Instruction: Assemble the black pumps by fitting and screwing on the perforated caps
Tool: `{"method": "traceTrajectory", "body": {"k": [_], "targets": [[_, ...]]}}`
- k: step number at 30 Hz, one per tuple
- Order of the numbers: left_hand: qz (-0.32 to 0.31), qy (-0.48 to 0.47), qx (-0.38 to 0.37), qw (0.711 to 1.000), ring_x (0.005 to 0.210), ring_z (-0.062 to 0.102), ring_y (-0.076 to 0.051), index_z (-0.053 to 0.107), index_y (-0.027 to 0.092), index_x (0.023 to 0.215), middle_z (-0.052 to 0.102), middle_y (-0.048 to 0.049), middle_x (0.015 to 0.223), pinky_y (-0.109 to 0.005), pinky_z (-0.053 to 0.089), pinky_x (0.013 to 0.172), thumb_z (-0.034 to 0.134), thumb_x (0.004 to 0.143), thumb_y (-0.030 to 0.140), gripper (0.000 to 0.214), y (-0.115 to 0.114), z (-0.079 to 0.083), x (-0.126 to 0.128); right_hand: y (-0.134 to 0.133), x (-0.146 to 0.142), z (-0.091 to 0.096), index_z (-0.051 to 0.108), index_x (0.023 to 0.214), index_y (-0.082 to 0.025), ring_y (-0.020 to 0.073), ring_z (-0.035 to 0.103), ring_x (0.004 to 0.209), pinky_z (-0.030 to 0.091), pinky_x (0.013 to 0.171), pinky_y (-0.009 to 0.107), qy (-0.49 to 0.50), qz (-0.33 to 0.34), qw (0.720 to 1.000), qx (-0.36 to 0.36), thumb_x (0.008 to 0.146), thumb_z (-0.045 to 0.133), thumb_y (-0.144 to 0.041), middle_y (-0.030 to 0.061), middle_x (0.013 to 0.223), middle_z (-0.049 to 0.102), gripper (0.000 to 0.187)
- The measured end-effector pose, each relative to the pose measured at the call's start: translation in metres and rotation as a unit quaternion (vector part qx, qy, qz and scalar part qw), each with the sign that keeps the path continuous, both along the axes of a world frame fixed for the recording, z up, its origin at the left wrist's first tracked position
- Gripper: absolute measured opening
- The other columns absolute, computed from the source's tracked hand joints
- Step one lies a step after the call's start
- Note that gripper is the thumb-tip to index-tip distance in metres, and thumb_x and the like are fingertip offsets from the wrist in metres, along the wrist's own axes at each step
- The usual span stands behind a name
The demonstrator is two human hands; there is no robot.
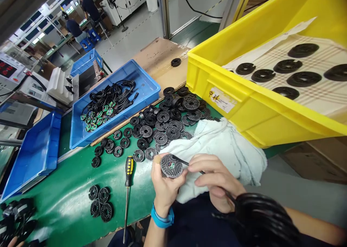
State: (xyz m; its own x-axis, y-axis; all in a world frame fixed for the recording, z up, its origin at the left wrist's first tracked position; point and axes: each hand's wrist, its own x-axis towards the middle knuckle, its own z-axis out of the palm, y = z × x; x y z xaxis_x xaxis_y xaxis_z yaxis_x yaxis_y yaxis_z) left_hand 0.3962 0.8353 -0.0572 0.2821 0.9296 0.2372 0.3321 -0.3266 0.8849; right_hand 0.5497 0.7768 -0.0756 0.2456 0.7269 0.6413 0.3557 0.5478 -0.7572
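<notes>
Bare left hand [165,191] w/ blue wristband curled shut round round black slotted disc [171,166], tilted up, prob. for access to face, bare right hand [217,174] pinching thin black stylus [187,162] against it, above crumpled white cloth [222,149], pile of matching black discs [165,127] nearby on green bench mat [62,200].

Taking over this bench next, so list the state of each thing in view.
Left hand, gripping black disc
Black disc, held up, coloured centre
Right hand, pinching thin black tool
Thin black tool, tip at the disc
White cloth, crumpled
Screwdriver, lying flat
Blue tray, full of black cables
Yellow crate, holding more discs
</notes>
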Motion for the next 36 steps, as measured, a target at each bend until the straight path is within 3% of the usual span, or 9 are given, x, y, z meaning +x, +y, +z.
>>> {"method": "traceTrajectory", "body": {"k": [7, 12, 16, 18, 21, 26, 29, 31, 36], "targets": [[-0.069, 0.032, 0.067, 0.995, 0.101, 0.065, -0.025, 0.060, 0.022, 0.116, 0.067, -0.0064, 0.107, -0.040, 0.054, 0.090, 0.084, 0.080, 0.042, 0.047, 0.001, 0.006, 0.003, 0.034, 0.011, 0.040, 0.069, 0.085, -0.025, 0.0225, 0.063, 0.070, 0.052, 0.070, 0.042, 0.213, -0.063, 0.973, 0.069, 0.108, 0.038, -0.043, 0.0044, 0.072, 0.065, 0.042], [-0.114, 0.043, 0.097, 0.988, 0.103, 0.067, -0.028, 0.058, 0.022, 0.124, 0.071, -0.0086, 0.110, -0.044, 0.055, 0.091, 0.084, 0.080, 0.041, 0.055, 0.001, 0.006, 0.002, 0.040, 0.013, 0.039, 0.064, 0.077, -0.023, 0.0210, 0.062, 0.069, 0.051, 0.070, 0.037, 0.294, -0.087, 0.951, -0.037, 0.109, 0.032, -0.050, 0.0033, 0.067, 0.061, 0.053], [-0.132, -0.005, 0.050, 0.990, 0.118, 0.067, -0.030, 0.046, 0.026, 0.140, 0.071, -0.0106, 0.125, -0.049, 0.052, 0.105, 0.086, 0.077, 0.044, 0.076, 0.001, 0.002, -0.007, 0.027, -0.004, 0.018, 0.071, 0.101, -0.023, 0.0255, 0.068, 0.091, 0.054, 0.086, 0.043, 0.248, -0.042, 0.966, -0.064, 0.108, 0.034, -0.045, 0.0078, 0.092, 0.071, 0.043], [-0.143, -0.046, 0.016, 0.988, 0.125, 0.065, -0.030, 0.037, 0.027, 0.146, 0.069, -0.0117, 0.131, -0.051, 0.047, 0.113, 0.086, 0.077, 0.049, 0.087, 0.001, -0.001, -0.014, 0.022, -0.013, 0.006, 0.068, 0.121, -0.025, 0.0285, 0.067, 0.106, 0.053, 0.096, 0.049, 0.202, 0.002, 0.979, -0.039, 0.107, 0.039, -0.041, 0.0095, 0.112, 0.072, 0.036], [-0.145, -0.059, -0.011, 0.988, 0.133, 0.060, -0.032, 0.036, 0.026, 0.148, 0.063, -0.0158, 0.141, -0.053, 0.043, 0.117, 0.081, 0.077, 0.059, 0.090, 0.001, -0.005, -0.024, 0.022, -0.021, -0.003, 0.057, 0.141, -0.026, 0.0327, 0.063, 0.121, 0.051, 0.104, 0.056, 0.095, 0.085, 0.992, 0.021, 0.104, 0.041, -0.049, 0.0117, 0.129, 0.068, 0.046], [-0.129, 0.017, 0.059, 0.990, 0.143, 0.047, -0.034, 0.050, 0.026, 0.144, 0.053, -0.0164, 0.148, -0.058, 0.039, 0.118, 0.065, 0.088, 0.064, 0.069, -0.003, -0.003, -0.042, 0.026, -0.019, 0.002, 0.045, 0.153, -0.026, 0.0320, 0.062, 0.125, 0.053, 0.105, 0.052, -0.081, 0.123, 0.989, 0.014, 0.098, 0.054, -0.059, 0.0143, 0.134, 0.067, 0.064], [-0.113, 0.043, 0.055, 0.991, 0.134, 0.054, -0.032, 0.052, 0.028, 0.145, 0.055, -0.0156, 0.142, -0.055, 0.046, 0.112, 0.057, 0.097, 0.056, 0.056, -0.013, -0.003, -0.057, 0.021, -0.022, 0.009, 0.017, 0.164, -0.027, 0.0295, 0.059, 0.133, 0.051, 0.109, 0.051, -0.085, 0.148, 0.984, -0.059, 0.099, 0.056, -0.057, 0.0165, 0.143, 0.063, 0.081], [-0.090, 0.050, 0.040, 0.994, 0.135, 0.055, -0.033, 0.046, 0.027, 0.151, 0.056, -0.0164, 0.143, -0.054, 0.047, 0.112, 0.061, 0.095, 0.055, 0.065, -0.022, -0.007, -0.068, 0.018, -0.028, 0.013, 0.000, 0.166, -0.025, 0.0284, 0.058, 0.136, 0.049, 0.112, 0.051, -0.067, 0.193, 0.976, -0.070, 0.097, 0.057, -0.062, 0.0180, 0.145, 0.061, 0.096], [0.006, 0.018, 0.005, 1.000, 0.134, 0.058, -0.035, 0.048, 0.020, 0.146, 0.058, -0.0197, 0.145, -0.049, 0.050, 0.112, 0.070, 0.085, 0.064, 0.079, -0.044, -0.023, -0.080, 0.013, -0.048, 0.015, 0.005, 0.166, -0.024, 0.0279, 0.059, 0.135, 0.048, 0.115, 0.046, -0.093, 0.180, 0.979, -0.005, 0.092, 0.071, -0.052, 0.0151, 0.141, 0.066, 0.103]]}}
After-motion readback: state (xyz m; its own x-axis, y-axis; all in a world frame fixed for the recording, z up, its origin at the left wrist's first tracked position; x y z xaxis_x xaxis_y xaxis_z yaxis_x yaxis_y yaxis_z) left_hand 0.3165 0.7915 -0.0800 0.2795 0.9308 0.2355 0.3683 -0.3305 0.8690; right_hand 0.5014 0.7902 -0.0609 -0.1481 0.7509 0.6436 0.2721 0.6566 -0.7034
